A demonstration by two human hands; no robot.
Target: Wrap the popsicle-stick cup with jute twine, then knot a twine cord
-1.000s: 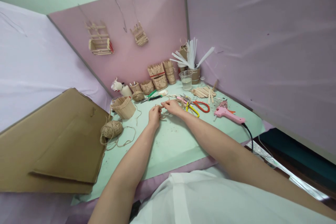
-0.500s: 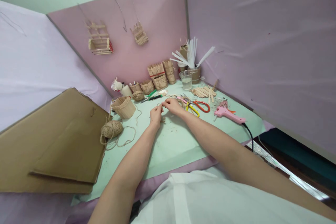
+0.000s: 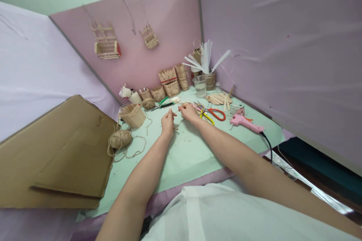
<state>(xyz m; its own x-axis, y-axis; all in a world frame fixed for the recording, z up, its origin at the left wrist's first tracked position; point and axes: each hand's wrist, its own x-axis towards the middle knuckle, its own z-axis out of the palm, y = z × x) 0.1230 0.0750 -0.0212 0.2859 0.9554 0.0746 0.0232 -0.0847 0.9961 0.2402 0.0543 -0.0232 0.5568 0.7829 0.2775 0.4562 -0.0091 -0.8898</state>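
Note:
Above the middle of the mat, my left hand (image 3: 167,122) is closed, thumb and fingers pinched together. Close on its right, my right hand (image 3: 189,113) is also in a pinch. A thin strand of twine (image 3: 177,111) seems to run between the fingertips, though it is too fine to see clearly. Just right of my right hand lie scissors with red and yellow handles (image 3: 216,114). To the left are a ball of twine (image 3: 120,139) with a loose tail and a basket of craft sticks (image 3: 134,116).
Pliers (image 3: 167,105) lie behind my hands. At the right are a pink glue gun (image 3: 247,123) with a cord and a pile of craft sticks (image 3: 219,99). A plastic cup of water (image 3: 200,88) stands behind. Cardboard (image 3: 62,150) leans at the left.
My hands have drawn slightly apart, the right one moving a little to the right. The left hand's fingers have shifted upward and the strand between them has lengthened.

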